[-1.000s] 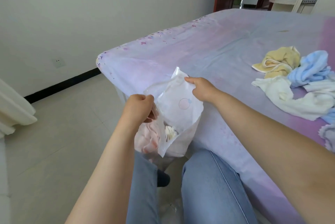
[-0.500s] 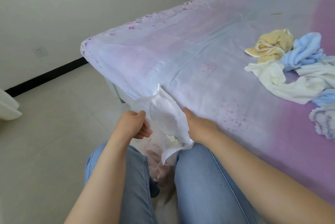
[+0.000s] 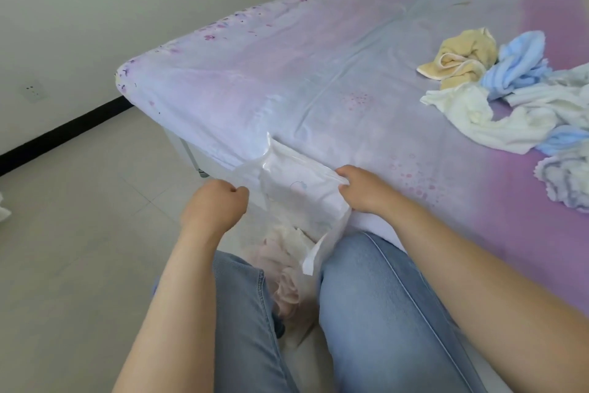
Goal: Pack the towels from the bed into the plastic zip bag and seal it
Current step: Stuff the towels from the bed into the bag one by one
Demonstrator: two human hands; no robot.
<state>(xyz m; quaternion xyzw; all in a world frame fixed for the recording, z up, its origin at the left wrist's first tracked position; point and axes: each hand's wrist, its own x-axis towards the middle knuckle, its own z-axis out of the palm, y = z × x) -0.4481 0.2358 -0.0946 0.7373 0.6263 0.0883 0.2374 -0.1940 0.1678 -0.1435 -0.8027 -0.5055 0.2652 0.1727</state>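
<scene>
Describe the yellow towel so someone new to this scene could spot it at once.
Start at the purple-sheeted bed and look to the heap of loose towels on its right side. The yellow towel lies crumpled at the heap's far left corner, beside a blue towel. It is the only yellow one.

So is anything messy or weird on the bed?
Yes, a little. The towels sit in a crumpled heap on the bed, not folded. Both hands, left and right, hold the plastic bag open at its edge.
</scene>
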